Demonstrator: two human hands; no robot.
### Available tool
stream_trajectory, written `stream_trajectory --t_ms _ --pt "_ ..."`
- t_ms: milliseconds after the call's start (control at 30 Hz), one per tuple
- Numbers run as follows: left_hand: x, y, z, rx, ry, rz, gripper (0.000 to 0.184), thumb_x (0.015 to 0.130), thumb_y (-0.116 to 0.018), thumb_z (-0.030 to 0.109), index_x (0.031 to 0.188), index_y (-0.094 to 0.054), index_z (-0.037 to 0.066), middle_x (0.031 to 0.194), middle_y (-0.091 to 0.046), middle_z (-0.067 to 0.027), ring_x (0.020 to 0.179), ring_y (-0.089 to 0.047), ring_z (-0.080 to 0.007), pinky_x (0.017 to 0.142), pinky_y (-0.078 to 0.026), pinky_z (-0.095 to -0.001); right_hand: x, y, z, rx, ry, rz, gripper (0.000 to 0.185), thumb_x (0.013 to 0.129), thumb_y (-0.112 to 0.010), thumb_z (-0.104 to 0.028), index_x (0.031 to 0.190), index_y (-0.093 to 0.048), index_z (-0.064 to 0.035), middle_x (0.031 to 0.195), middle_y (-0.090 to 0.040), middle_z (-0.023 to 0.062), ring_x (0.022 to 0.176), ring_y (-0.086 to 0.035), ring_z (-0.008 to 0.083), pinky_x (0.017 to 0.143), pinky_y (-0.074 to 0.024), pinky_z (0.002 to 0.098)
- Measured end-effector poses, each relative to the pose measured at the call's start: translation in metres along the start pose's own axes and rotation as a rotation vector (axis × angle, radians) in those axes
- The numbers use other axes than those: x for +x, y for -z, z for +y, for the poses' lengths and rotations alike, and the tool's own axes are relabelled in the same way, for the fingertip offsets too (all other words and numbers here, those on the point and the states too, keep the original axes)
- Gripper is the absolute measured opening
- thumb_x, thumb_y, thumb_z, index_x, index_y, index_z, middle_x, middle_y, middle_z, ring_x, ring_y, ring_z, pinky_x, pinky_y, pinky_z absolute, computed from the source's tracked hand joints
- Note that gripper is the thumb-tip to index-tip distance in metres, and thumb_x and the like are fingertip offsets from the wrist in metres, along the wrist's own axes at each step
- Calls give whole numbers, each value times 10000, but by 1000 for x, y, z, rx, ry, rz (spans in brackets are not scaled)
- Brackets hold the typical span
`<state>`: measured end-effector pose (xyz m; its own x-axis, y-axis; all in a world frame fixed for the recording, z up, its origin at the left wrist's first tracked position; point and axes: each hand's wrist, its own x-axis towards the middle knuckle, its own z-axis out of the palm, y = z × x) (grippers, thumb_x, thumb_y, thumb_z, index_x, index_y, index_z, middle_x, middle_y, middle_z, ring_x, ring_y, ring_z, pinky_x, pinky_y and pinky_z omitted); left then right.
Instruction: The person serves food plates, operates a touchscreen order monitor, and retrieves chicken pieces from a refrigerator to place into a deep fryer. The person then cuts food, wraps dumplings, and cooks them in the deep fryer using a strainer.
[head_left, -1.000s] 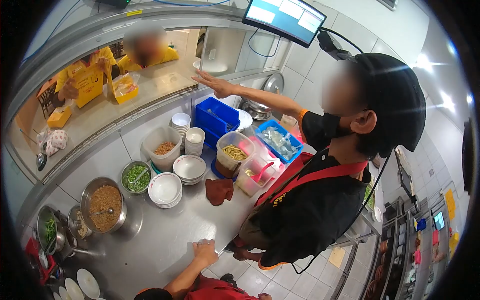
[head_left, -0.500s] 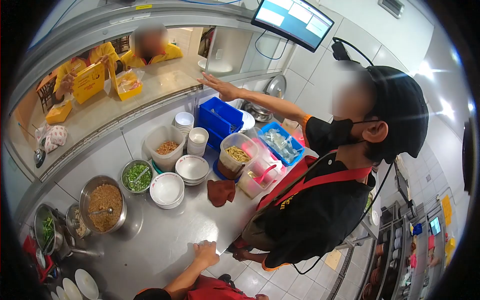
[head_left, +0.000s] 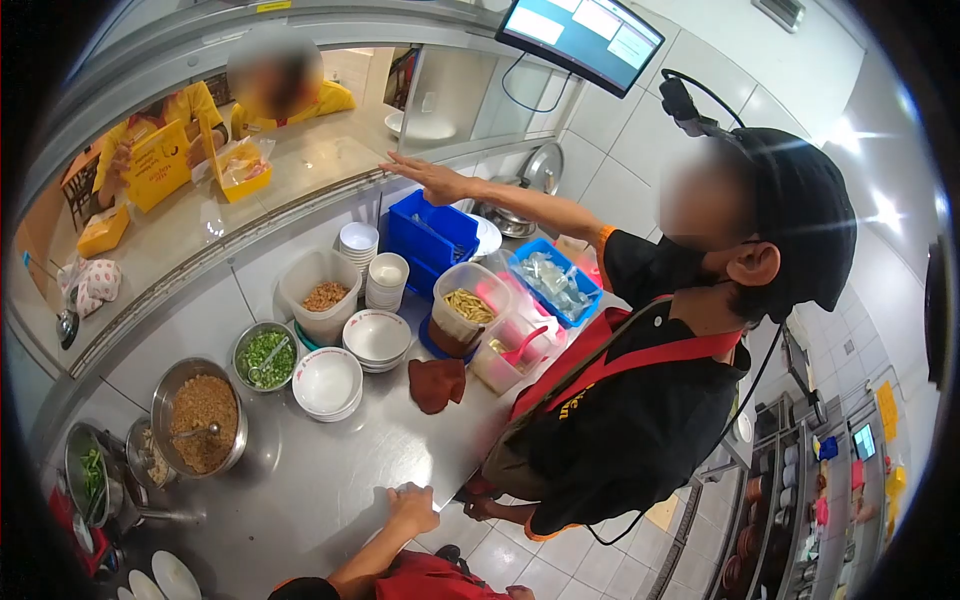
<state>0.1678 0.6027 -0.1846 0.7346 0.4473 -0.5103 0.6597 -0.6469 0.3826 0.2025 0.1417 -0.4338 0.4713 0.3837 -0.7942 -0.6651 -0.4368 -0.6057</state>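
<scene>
My left hand (head_left: 412,508) rests on the steel table (head_left: 300,490) near its front edge, fingers a little apart and nothing in them. At the bottom edge of the view, beside the red apron (head_left: 440,578), a small part of my right hand (head_left: 520,593) shows; its fingers are hidden. Beyond my left hand lie a folded dark red cloth (head_left: 436,386) and stacked white bowls (head_left: 328,380). To the left stand a steel bowl of brown crumbly food (head_left: 205,425) with a ladle in it and a bowl of chopped green onion (head_left: 266,358).
A co-worker (head_left: 640,400) in black stands close on the right, one arm stretched toward the serving window. Two people in yellow handle yellow boxes (head_left: 158,168) beyond the counter (head_left: 320,160). Blue bins (head_left: 432,235) and plastic tubs line the back. A monitor (head_left: 585,35) hangs above.
The view has shifted slightly, so the table items appear a little further left. My left hand stays in place. The co-worker's arm remains stretched out, and the yellow boxes stay on the counter.
</scene>
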Motion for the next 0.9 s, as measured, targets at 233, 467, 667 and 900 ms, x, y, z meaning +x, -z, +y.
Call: stream_trajectory --t_ms 233,467,667,900 --pt "3 1 -4 -7 -7 -44 498 695 -568 292 1138 -520 70 1168 -487 -215 1096 -478 -368 935 -247 -500 1 -26 -14 76 -137 136 410 879 -460 -364 1217 -414 -137 965 -555 145 730 -609 286 558 -521 412" --pt "4 5 -10 -43 -32 -112 535 685 -564 308 1161 -501 73 1233 -446 -244 1105 -478 -388 920 -251 -522 -4 -39 -25 51 -177 103 467 877 -466 -372 1244 -397 -93 998 -549 177 799 -590 305 600 -512 433" --pt "5 -2 -8 35 -57 -104 534 682 -573 317 1162 -509 92 1179 -478 -224 1080 -490 -385 901 -271 -507 -6 -41 -22 95 -204 123 477 878 -466 -360 1253 -388 -75 1020 -540 192 808 -582 317 613 -510 444" --pt "2 6 -5 2 -36 -118 511 676 -569 298 1139 -539 84 1206 -455 -216 1153 -417 -372 952 -246 -491 2 -42 -21 64 -205 139 478 879 -464 -354 1255 -385 -70 1028 -535 198 806 -580 322 615 -511 446"
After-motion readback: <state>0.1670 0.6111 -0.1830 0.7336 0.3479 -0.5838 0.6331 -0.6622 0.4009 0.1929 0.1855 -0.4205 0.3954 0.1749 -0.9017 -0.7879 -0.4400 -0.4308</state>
